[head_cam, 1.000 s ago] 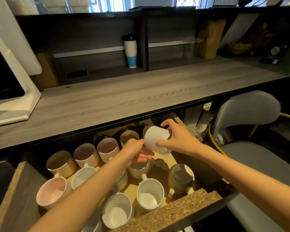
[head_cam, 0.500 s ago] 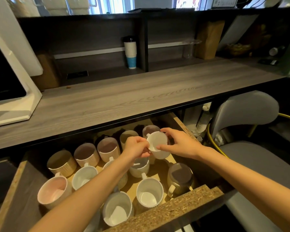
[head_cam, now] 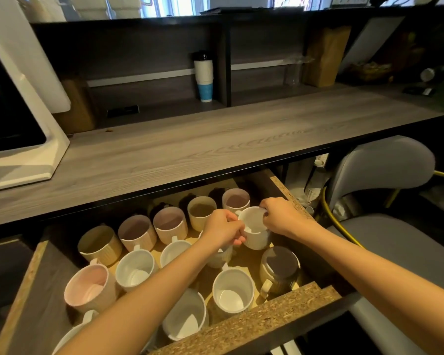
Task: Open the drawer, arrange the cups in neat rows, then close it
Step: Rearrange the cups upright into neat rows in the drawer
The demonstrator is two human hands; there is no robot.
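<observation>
The drawer (head_cam: 254,326) stands pulled out below the wooden counter, with several ribbed cups in it. Both hands hold one white ribbed cup (head_cam: 254,230) upright at the right of the middle row. My left hand (head_cam: 222,230) pinches its handle side; my right hand (head_cam: 282,217) grips the far right rim. Beige and pinkish cups (head_cam: 168,225) line the back row. White cups (head_cam: 136,272) and a pink one (head_cam: 89,288) stand nearer me. A dark-inside cup (head_cam: 280,267) sits at the front right. My left forearm hides part of the middle cups.
The grey wood counter (head_cam: 190,152) overhangs the back of the drawer. A white appliance (head_cam: 18,139) stands at its left. A stack of paper cups (head_cam: 204,78) is on the shelf behind. A grey chair (head_cam: 385,196) is close to the drawer's right side.
The white cup was held tilted on its side above the drawer; both hands have turned it upright and lowered it into the right of the middle row.
</observation>
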